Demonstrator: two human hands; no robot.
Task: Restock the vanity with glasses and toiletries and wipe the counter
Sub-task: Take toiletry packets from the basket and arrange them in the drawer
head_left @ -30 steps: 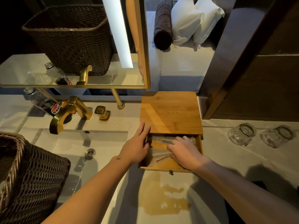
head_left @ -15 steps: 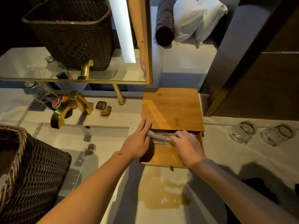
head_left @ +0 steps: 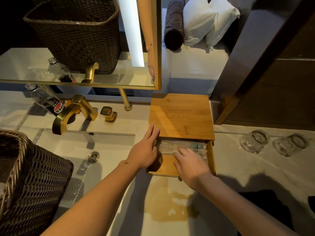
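A bamboo amenity box (head_left: 180, 116) stands on the pale vanity counter (head_left: 247, 167) with its drawer (head_left: 211, 159) pulled out toward me. Clear-wrapped toiletry packets (head_left: 172, 145) lie at the back of the drawer. My left hand (head_left: 144, 150) rests at the drawer's left edge, fingers flat and touching the packets' left end. My right hand (head_left: 189, 163) lies palm down inside the drawer, fingertips pressing on the packets. Two upturned glasses (head_left: 254, 141) (head_left: 289, 144) sit on the counter to the right of the box.
A sink (head_left: 68, 147) with a gold tap (head_left: 71, 113) lies left of the box. A cola bottle (head_left: 46, 101) leans behind the tap. A dark wicker basket (head_left: 27, 184) fills the near left. A mirror (head_left: 76, 48) hangs above. A yellowish wet patch (head_left: 172, 206) marks the counter before the drawer.
Both hands have pushed the toiletry packets from the drawer's middle toward its back, under the box lid. My right hand has slid slightly right and now lies flatter.
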